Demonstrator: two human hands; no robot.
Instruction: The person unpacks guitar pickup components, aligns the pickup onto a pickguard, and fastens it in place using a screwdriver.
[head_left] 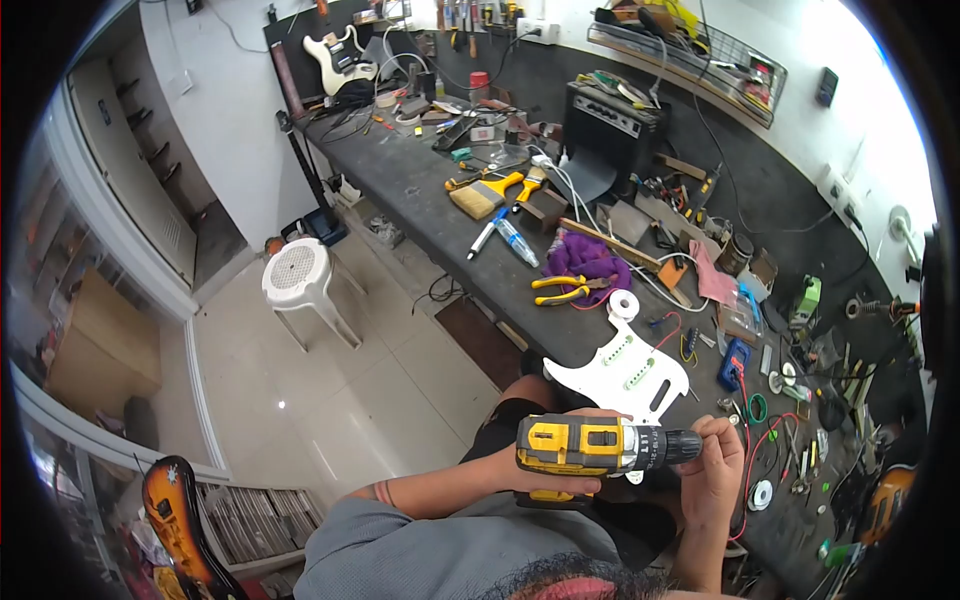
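Note:
A yellow-and-black cordless drill (572, 447) lies sideways above my lap, its black chuck (684, 445) pointing right. My left hand (568, 484) is wrapped round the drill, mostly hidden by its body. At the front of the chuck, the fingers of my right hand (716, 458) are pinched together; whatever small thing is between them is hidden. Just beyond the drill, a white guitar pickguard (600, 377) with slots and holes lies at the bench edge. A white spool (623, 304) sits by its far end.
The dark workbench (415, 190) carries yellow-handled pliers (565, 290) on purple cloth, a paintbrush (480, 197), markers, a blue multimeter (734, 364) with red leads, and a black amplifier (612, 125). A white stool (298, 272) stands left; a sunburst guitar body (172, 490) is at lower left.

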